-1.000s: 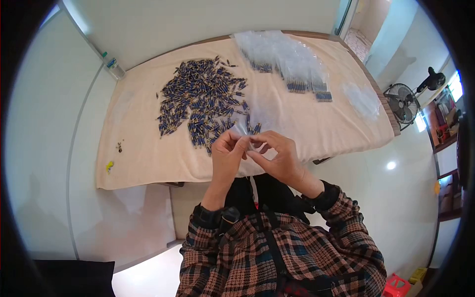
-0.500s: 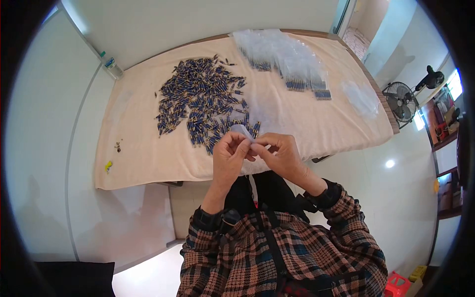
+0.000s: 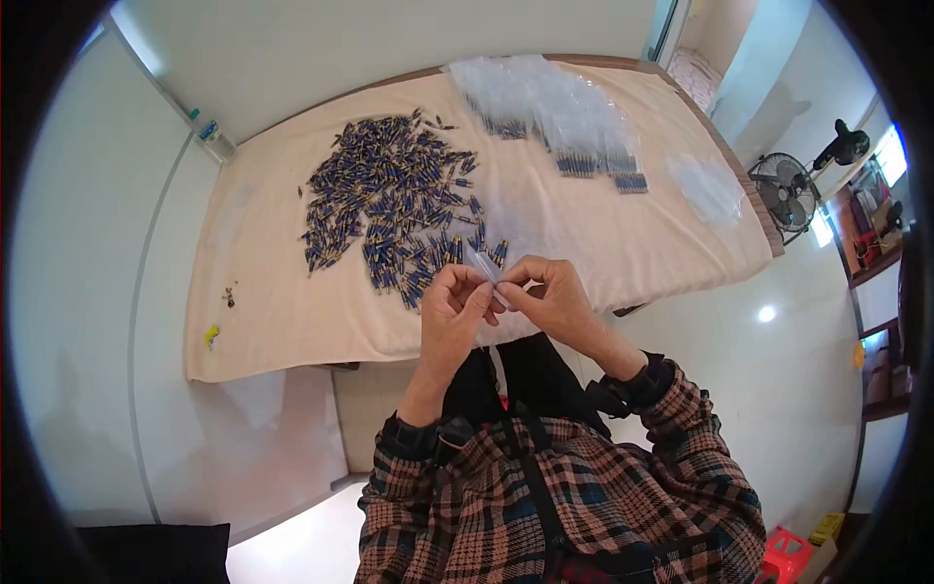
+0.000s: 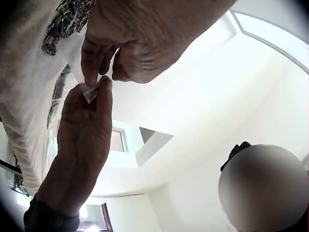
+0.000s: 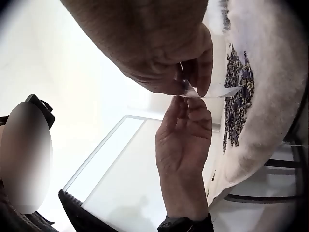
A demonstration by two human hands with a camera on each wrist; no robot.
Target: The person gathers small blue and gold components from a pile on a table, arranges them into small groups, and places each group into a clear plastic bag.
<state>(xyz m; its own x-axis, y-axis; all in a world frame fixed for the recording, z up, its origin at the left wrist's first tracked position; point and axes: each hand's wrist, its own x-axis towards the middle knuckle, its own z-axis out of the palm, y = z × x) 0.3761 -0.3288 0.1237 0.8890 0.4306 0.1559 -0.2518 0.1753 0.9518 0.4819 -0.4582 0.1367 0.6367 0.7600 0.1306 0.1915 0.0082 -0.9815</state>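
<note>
Both hands pinch a small clear plastic bag (image 3: 481, 261) above the table's front edge. My left hand (image 3: 449, 319) grips its left side between thumb and curled fingers. Close against it, my right hand (image 3: 556, 304) pinches the bag's lower right side with thumb and forefinger. In the left wrist view the bag (image 4: 89, 91) shows as a thin see-through sheet between the fingertips. In the right wrist view, the bag (image 5: 223, 91) sticks out toward the table. Behind the hands lies a large heap of small dark blue parts with gold ends (image 3: 389, 185).
A cream cloth (image 3: 282, 321) covers the table. Filled clear bags (image 3: 545, 102) overlap at the back right, with rows of blue parts showing. Flat clear plastic bags (image 3: 708, 192) lie at the right. A bottle (image 3: 212, 136) stands at the left wall; a fan (image 3: 784, 192) is beyond the right edge.
The hands have come closer together, and the right thumb and forefinger have closed onto the bag. The bag's upper end has shifted and now stands narrower and more pointed.
</note>
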